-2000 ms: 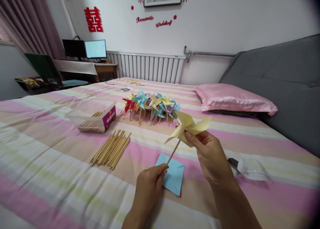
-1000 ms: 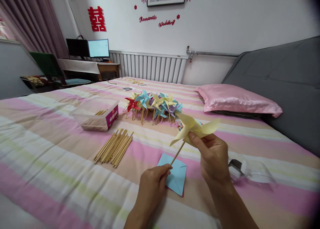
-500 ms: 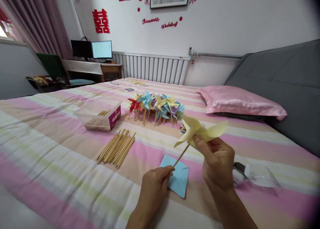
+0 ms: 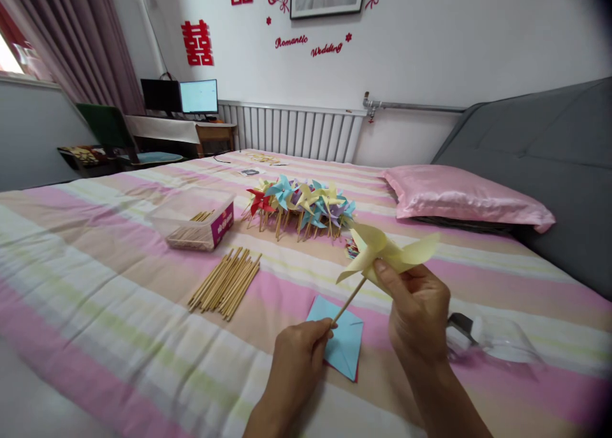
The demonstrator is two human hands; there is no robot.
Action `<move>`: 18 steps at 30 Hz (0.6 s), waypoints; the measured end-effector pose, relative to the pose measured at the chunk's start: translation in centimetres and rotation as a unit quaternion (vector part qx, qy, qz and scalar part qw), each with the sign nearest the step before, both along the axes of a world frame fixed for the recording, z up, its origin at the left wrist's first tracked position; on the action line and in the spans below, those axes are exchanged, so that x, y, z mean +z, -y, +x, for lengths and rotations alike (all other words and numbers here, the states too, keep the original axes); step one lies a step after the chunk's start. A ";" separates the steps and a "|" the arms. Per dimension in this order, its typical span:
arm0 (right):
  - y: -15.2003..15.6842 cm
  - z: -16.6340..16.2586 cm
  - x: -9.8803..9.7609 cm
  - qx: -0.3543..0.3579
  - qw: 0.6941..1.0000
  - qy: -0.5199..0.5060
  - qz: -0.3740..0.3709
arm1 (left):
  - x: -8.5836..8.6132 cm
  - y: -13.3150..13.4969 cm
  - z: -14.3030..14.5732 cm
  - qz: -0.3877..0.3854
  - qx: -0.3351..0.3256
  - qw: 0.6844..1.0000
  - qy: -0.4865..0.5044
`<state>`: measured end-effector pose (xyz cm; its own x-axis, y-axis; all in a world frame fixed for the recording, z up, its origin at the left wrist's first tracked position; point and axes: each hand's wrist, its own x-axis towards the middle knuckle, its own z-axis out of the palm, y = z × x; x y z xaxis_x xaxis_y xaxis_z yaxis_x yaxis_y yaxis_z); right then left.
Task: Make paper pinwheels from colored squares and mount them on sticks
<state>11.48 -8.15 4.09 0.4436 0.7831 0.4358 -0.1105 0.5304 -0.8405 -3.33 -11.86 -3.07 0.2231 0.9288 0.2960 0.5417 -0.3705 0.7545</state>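
A pale yellow paper pinwheel is held between my two hands above the bed. My left hand is closed around the lower part of its thin wooden stick. With thumb and fingers, my right hand pinches the paper vanes near the middle, so the pinwheel's centre is partly hidden. Under the stick, blue paper squares lie stacked on the bed, with a dark pink edge showing beneath. Left of my hands is a pile of wooden sticks.
Finished pinwheels in several colours stand grouped behind my hands. A clear plastic box with sticks sits at the left. Small colourful pieces lie beyond the yellow vanes. A clear plastic container is at right, a pink pillow behind.
The whole view has shifted slightly, so everything sits a little further right. Both hands keep the same hold on the pinwheel.
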 end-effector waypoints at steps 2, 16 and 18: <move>0.0 -0.1 0.2 0.014 1.000 -0.001 -0.007 | -0.1 0.0 0.0 0.002 -0.001 1.000 0.000; 0.1 0.1 0.6 0.038 0.998 0.044 -0.034 | 0.0 -0.1 -0.3 0.018 0.059 0.998 0.035; -0.2 0.1 0.3 0.028 0.997 0.047 -0.058 | 0.0 -0.2 -0.3 0.015 0.075 0.995 0.056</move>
<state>11.63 -7.96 4.41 0.3598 0.8527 0.3788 -0.0544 0.4245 -0.9038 -3.63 -11.70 -3.07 0.0467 0.9394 0.3396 0.5055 -0.3154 0.8031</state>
